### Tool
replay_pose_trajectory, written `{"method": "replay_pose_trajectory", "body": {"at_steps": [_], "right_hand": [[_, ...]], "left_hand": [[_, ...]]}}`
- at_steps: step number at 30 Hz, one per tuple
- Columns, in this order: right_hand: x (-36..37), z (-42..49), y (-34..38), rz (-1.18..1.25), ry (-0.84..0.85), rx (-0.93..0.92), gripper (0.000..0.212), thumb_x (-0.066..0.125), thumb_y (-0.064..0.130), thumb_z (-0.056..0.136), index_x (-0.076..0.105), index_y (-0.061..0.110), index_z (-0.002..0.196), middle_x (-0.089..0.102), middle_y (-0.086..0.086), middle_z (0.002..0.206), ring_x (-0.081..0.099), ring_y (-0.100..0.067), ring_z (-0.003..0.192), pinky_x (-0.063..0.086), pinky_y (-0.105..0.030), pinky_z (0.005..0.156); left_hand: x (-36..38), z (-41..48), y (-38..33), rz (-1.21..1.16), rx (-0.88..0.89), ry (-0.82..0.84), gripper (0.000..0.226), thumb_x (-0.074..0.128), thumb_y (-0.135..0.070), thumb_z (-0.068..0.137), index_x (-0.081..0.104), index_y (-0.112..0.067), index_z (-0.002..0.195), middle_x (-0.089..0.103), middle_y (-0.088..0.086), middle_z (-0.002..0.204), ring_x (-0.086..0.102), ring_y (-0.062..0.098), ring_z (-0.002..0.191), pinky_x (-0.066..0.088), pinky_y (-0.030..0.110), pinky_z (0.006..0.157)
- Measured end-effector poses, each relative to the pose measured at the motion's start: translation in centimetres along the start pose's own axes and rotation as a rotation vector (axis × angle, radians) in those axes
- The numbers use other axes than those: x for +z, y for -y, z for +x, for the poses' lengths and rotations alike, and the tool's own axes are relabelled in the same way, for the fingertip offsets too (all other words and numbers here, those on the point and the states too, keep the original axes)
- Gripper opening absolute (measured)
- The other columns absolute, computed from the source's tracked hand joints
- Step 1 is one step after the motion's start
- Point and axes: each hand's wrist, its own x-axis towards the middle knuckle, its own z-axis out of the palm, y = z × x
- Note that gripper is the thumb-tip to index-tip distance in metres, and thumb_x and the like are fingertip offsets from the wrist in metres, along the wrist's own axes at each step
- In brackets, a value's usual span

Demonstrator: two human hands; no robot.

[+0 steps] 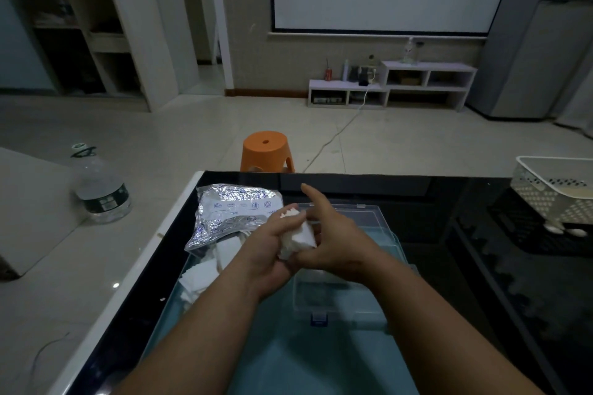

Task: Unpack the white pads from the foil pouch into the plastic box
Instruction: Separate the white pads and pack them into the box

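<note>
A stack of white pads (pixel 296 236) is gripped between the left hand (pixel 266 250) and right hand (pixel 333 244), above the clear plastic box (pixel 378 221); the foil pouch (pixel 231 215) lies just left of it. Lowering into the box seems called for next.

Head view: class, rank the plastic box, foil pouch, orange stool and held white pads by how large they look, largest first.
1. plastic box
2. foil pouch
3. orange stool, far off and partly hidden behind the table, so it looks small
4. white pads, partly covered and near the stool in apparent size

Illegible blue print on foil pouch (pixel 239 204)
</note>
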Motion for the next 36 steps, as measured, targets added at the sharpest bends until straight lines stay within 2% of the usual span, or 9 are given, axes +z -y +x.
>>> {"method": "replay_pose_trajectory", "body": {"at_steps": [5, 9, 11, 15, 21, 25, 29, 33, 36], "right_hand": [[0.0, -0.2, 0.3, -0.018, 0.026, -0.044, 0.116, 0.082, 0.042, 0.063, 0.003, 0.051, 0.148, 0.04, 0.015, 0.149, 0.045, -0.018, 0.132, 0.038, -0.05, 0.11], [0.2, -0.3, 0.1, -0.042, 0.012, -0.058, 0.113, 0.082, 0.035, 0.069, 0.003, 0.053, 0.147, 0.04, 0.015, 0.15, 0.045, -0.017, 0.131, 0.04, -0.045, 0.11], [0.2, -0.2, 0.1, -0.031, -0.002, -0.041, 0.114, 0.083, 0.035, 0.068, 0.004, 0.051, 0.149, 0.043, 0.012, 0.149, 0.049, -0.017, 0.129, 0.042, -0.041, 0.109], [0.4, -0.2, 0.1, -0.027, 0.016, -0.039, 0.116, 0.082, 0.044, 0.061, 0.001, 0.057, 0.144, 0.042, 0.012, 0.15, 0.048, -0.021, 0.131, 0.04, -0.049, 0.109], [0.5, -0.1, 0.3, -0.128, -0.012, -0.038, 0.117, 0.082, 0.034, 0.067, 0.002, 0.042, 0.152, 0.041, 0.006, 0.15, 0.043, -0.022, 0.135, 0.037, -0.049, 0.111], [0.4, -0.2, 0.2, -0.143, -0.032, -0.028, 0.116, 0.081, 0.035, 0.066, 0.003, 0.043, 0.152, 0.043, 0.005, 0.149, 0.043, -0.023, 0.135, 0.035, -0.051, 0.112], [0.3, -0.3, 0.4, -0.142, -0.02, -0.044, 0.116, 0.083, 0.031, 0.069, 0.003, 0.043, 0.152, 0.039, 0.01, 0.15, 0.03, -0.021, 0.141, 0.027, -0.05, 0.116], [0.7, -0.1, 0.2, -0.09, -0.052, -0.008, 0.117, 0.083, 0.036, 0.064, 0.0, 0.056, 0.145, 0.044, 0.009, 0.147, 0.041, -0.027, 0.135, 0.04, -0.053, 0.107], [0.7, 0.0, 0.1, -0.079, -0.04, -0.009, 0.118, 0.083, 0.039, 0.062, 0.0, 0.057, 0.145, 0.044, 0.009, 0.147, 0.041, -0.027, 0.135, 0.041, -0.053, 0.107]], "left_hand": [[-0.6, 0.5, 0.2, 0.115, 0.057, 0.026, 0.067, 0.054, 0.009, 0.072, 0.046, -0.01, 0.136, 0.063, 0.023, 0.112, 0.069, 0.033, 0.09, 0.057, 0.039, 0.068], [-1.1, 1.0, 0.1, 0.13, 0.066, 0.019, 0.073, 0.06, 0.005, 0.066, 0.046, -0.012, 0.136, 0.058, 0.023, 0.117, 0.063, 0.033, 0.096, 0.051, 0.041, 0.076], [-1.1, 0.9, 0.1, 0.12, 0.046, 0.038, 0.067, 0.062, 0.004, 0.068, 0.049, -0.013, 0.131, 0.061, 0.02, 0.112, 0.065, 0.031, 0.092, 0.052, 0.039, 0.074], [-1.0, 0.6, 0.2, 0.17, 0.024, 0.062, 0.07, 0.059, 0.008, 0.065, 0.05, -0.012, 0.131, 0.061, 0.024, 0.113, 0.07, 0.033, 0.086, 0.055, 0.038, 0.063], [-1.1, 0.7, 0.2, 0.228, 0.041, 0.058, 0.077, 0.059, 0.014, 0.064, 0.049, -0.016, 0.134, 0.061, 0.02, 0.112, 0.068, 0.03, 0.086, 0.051, 0.04, 0.071], [-1.1, 0.6, 0.1, 0.269, 0.035, 0.061, 0.083, 0.059, 0.016, 0.061, 0.05, -0.022, 0.134, 0.059, 0.022, 0.122, 0.066, 0.03, 0.092, 0.048, 0.038, 0.071], [-0.9, 0.6, 0.2, 0.286, 0.038, 0.07, 0.077, 0.057, 0.013, 0.061, 0.05, -0.015, 0.132, 0.057, 0.025, 0.12, 0.062, 0.034, 0.096, 0.045, 0.039, 0.07], [-0.7, 0.4, 0.3, 0.285, 0.017, 0.058, 0.068, 0.064, 0.006, 0.07, 0.052, -0.016, 0.133, 0.064, 0.018, 0.112, 0.067, 0.029, 0.086, 0.054, 0.036, 0.063], [-0.7, 0.4, 0.4, 0.294, 0.023, 0.046, 0.065, 0.062, 0.009, 0.074, 0.053, -0.018, 0.132, 0.066, 0.016, 0.109, 0.07, 0.028, 0.086, 0.055, 0.036, 0.062]]}}
